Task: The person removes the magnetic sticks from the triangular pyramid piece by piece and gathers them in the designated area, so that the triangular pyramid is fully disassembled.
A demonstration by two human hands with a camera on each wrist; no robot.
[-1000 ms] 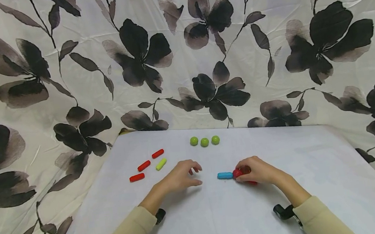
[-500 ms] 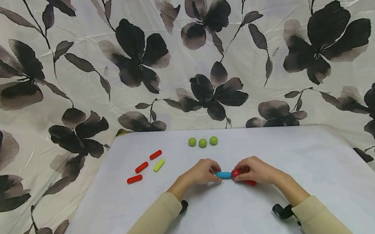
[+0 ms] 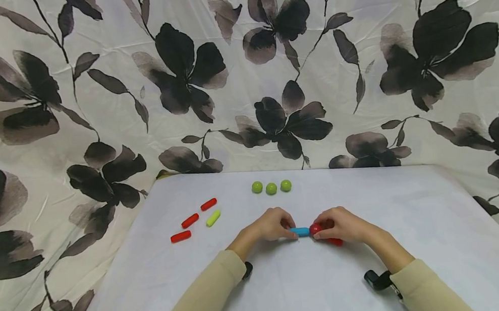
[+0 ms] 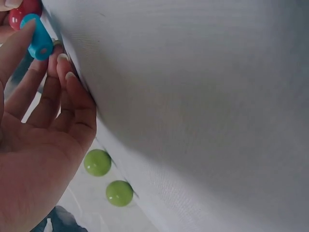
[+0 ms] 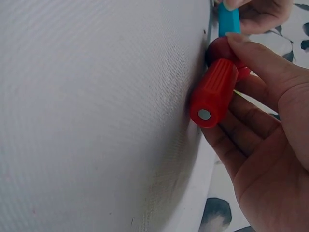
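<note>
My left hand (image 3: 272, 225) pinches the outer end of a short blue rod (image 3: 302, 232) between thumb and fingers. The rod's other end meets a shiny red ball (image 3: 314, 229). That ball is pinched between the thumb and fingers of my right hand (image 3: 342, 225). From the ball a ridged red rod (image 5: 215, 94) slants toward the near right, with a round grey disc in its end. Another bit of red (image 5: 244, 73) shows beside the ball in the right wrist view, mostly hidden by the fingers.
Several loose rods lie at the left of the white table (image 3: 263, 286): red rods (image 3: 181, 236) and a yellow-green one (image 3: 213, 218). Green balls (image 3: 271, 188) sit in a row near the back edge. A floral cloth (image 3: 212, 149) hangs behind.
My left hand has moved right, from an open pose away from the blue rod to pinching its outer end. The right hand keeps its hold on the red ball.
</note>
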